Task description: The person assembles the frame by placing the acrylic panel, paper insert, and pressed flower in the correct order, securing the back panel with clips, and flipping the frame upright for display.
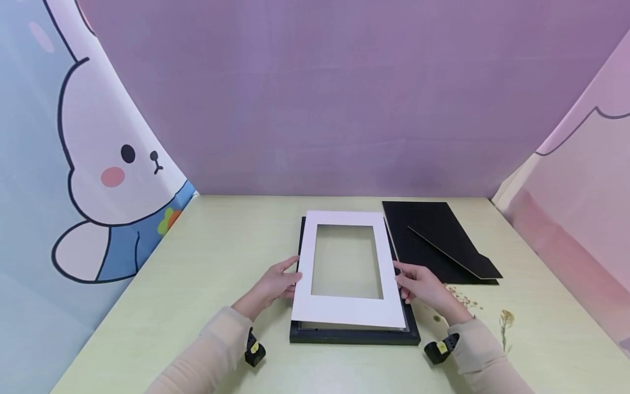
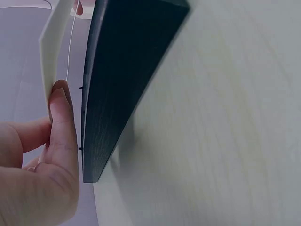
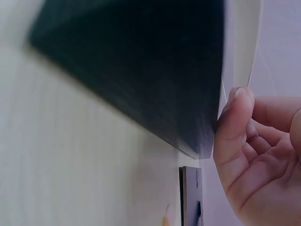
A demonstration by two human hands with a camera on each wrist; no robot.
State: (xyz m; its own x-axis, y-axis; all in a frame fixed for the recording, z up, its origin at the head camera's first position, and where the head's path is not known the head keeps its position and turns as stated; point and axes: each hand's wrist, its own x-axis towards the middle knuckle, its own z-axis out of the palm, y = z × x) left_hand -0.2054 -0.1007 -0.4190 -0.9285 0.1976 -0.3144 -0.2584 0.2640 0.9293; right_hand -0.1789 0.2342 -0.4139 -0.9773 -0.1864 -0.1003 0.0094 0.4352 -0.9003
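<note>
A white picture mat (image 1: 346, 310) with a rectangular window is held just above a black picture frame (image 1: 354, 337) lying on the table. My left hand (image 1: 275, 282) pinches the mat's left edge between thumb and fingers. On the opposite edge, my right hand (image 1: 424, 284) pinches it likewise. In the left wrist view, a gap shows between the mat (image 2: 51, 52) and the frame's side (image 2: 122, 61). The right wrist view has my fingers beside the frame (image 3: 155, 70), gripping the mat's edge (image 3: 242, 47). A thin line runs under the mat; I cannot tell what it is.
A black backing board (image 1: 418, 219) lies at the back right, with a slanted black flap (image 1: 458, 251) on it. Dried flowers (image 1: 462, 298) lie by my right wrist, and another dried sprig (image 1: 506, 323) farther right. Fabric walls (image 1: 344, 109) border the table.
</note>
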